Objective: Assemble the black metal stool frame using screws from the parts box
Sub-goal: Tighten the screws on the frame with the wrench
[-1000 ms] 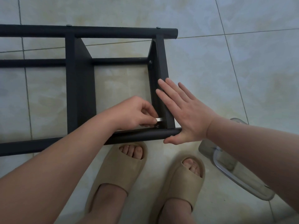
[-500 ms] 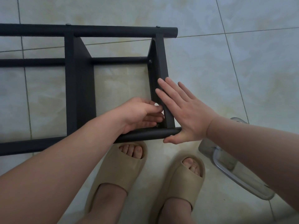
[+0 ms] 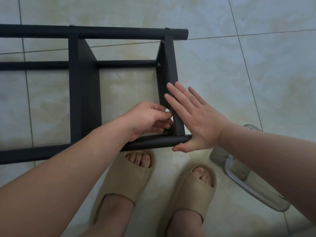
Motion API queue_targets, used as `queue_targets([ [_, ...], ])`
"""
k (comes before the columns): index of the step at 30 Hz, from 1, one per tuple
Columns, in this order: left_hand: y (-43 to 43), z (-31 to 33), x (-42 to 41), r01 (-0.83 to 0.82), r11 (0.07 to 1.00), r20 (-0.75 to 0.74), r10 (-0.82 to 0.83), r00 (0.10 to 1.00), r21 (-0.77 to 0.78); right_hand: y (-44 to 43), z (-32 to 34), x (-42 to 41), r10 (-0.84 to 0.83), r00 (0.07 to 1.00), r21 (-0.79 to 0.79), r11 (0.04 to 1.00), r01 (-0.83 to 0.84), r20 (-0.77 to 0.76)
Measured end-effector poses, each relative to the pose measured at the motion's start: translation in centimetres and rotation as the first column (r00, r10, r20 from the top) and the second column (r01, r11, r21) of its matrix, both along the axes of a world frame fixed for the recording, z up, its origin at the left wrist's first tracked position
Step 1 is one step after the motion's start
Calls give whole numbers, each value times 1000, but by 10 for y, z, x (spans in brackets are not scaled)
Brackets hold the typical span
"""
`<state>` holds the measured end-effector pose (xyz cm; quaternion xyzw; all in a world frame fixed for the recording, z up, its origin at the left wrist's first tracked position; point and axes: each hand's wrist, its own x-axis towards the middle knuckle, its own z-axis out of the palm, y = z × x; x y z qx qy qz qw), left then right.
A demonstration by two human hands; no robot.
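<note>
You are driving the screw at the near corner of the stool frame, which lies on the tiled floor just ahead of your feet. Your left hand is curled into that corner, fingertips pinched on a small bright tool. Only a glint of it shows, so I judge rather than see that it is a hex key. Your right hand lies flat, straight fingers along the angled bracket and thumb under the end of the near tube.

To do this well, press the bracket square against the tube with that flat palm so the holes line up. Seat the tool fully in the screw head before you turn, and work in short arcs, since the corner leaves little room. Stop at snug; final tightening is better left until every joint is in.

The frame is matte black with a fine, powdery grain — round tubes for the long rails, flat folded plate with a slanted edge for the cross brackets. Small silvery screw heads dot the far rail and the bracket's inner face. The floor is glossy, pale, marbled tile with thin dark grout lines. The parts box — clear plastic with rounded corners — sits by your right foot, half hidden under your forearm.
</note>
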<state>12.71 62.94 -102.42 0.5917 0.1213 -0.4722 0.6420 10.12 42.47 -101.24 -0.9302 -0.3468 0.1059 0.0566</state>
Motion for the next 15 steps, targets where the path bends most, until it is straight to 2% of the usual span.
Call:
queue_targets([
  [7,0,1,-1,43,998,29,-44,999,34,0,1,0,-3,1000,-12,1000,3,-7],
  [15,1,2,0,21,1000,17,-22,1000,11,0,0,0,0,1000,-5,1000,0,2],
])
